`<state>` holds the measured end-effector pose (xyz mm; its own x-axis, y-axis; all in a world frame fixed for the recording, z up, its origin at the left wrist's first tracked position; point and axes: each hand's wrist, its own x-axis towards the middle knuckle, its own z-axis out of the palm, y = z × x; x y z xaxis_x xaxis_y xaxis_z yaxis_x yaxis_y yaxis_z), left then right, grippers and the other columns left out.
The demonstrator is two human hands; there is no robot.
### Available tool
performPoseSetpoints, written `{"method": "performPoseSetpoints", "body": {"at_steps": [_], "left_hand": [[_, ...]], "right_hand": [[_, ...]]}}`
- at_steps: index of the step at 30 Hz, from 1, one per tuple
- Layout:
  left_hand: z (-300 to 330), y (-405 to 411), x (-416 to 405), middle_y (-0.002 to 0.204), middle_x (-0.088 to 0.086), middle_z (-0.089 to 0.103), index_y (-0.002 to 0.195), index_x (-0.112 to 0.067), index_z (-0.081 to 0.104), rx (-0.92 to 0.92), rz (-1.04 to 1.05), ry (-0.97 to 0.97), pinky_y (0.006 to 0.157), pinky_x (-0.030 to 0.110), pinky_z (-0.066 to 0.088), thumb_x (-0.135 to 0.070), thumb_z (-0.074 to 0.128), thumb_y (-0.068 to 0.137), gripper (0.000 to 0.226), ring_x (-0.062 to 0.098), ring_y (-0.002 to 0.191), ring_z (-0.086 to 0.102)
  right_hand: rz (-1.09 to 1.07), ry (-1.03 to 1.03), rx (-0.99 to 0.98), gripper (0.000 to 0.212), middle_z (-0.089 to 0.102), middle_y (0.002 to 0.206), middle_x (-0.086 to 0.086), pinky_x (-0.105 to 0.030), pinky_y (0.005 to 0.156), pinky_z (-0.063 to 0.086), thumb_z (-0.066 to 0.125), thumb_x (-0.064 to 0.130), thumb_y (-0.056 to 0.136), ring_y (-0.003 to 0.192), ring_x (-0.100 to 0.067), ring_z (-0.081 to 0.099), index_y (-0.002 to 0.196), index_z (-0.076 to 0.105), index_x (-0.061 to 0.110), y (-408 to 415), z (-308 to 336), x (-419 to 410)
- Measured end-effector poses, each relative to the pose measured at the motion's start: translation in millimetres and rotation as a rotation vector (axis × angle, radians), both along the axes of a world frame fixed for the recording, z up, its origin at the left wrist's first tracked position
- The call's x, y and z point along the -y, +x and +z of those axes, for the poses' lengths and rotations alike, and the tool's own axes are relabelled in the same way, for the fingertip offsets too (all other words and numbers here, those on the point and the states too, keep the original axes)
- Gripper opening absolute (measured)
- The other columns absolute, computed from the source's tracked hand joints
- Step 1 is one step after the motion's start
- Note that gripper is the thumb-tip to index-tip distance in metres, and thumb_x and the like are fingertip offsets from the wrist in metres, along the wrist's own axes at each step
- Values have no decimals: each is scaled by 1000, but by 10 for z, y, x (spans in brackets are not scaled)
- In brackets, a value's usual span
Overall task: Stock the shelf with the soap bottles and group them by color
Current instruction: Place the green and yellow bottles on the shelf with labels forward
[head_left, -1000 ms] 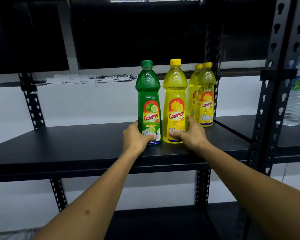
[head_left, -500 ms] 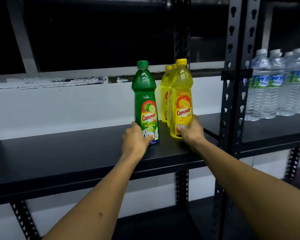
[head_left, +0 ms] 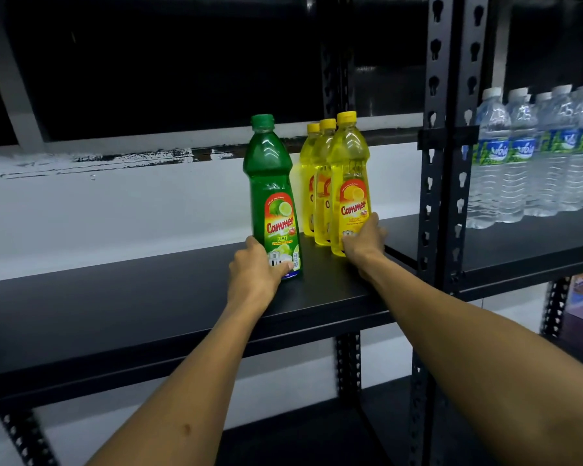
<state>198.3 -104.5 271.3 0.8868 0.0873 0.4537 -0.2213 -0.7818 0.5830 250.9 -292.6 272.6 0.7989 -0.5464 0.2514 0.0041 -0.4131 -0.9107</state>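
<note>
My left hand (head_left: 257,271) grips the green bottle (head_left: 274,196) low, upright, just left of the yellow bottles (head_left: 320,183). My right hand (head_left: 364,242) wraps the front yellow bottle (head_left: 350,183) at its base, nearest the shelf (head_left: 148,297) edge.

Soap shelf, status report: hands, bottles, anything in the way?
Left hand grips green bottle; right hand grips front yellow bottle. Both upright on shelf, two yellows behind. Nothing blocking.

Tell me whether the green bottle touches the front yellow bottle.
Apart: the head view shows bare black shelf between green bottle and front yellow bottle.
</note>
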Motion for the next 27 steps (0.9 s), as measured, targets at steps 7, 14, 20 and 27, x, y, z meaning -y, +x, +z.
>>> {"method": "performPoseSetpoints", "body": {"at_steps": [7,14,20,27], "left_hand": [[6,-26,8,120,13,60,122,-10,45,-15,4,-12,82,42,51,-37,77,80,60,31,109,60],[10,-90,-23,120,13,58,124,-10,46,-58,23,-10,84,43,51,-38,75,82,58,33,111,58],[-28,-227,-119,120,16,57,120,-8,50,-120,28,73,83,41,53,-27,68,86,43,34,106,59],[-21,-512,-443,127,15,58,120,-8,53,-290,135,234,93,41,46,-49,53,92,49,36,123,49]], "right_hand": [[-4,11,56,56,42,128,-16,-37,85,49,67,11,87,112,-33,52,134,37,15,-16,-9,29],[-25,-11,17,59,34,133,-18,-34,80,45,66,7,87,110,-35,52,136,34,13,-141,-11,-3],[18,-203,-37,57,36,131,-18,-44,95,48,64,3,86,113,-38,51,136,38,10,-508,-19,-132],[259,-578,-113,41,57,126,-14,-42,94,49,57,6,85,112,-31,55,126,54,9,-893,-97,-391]]}}
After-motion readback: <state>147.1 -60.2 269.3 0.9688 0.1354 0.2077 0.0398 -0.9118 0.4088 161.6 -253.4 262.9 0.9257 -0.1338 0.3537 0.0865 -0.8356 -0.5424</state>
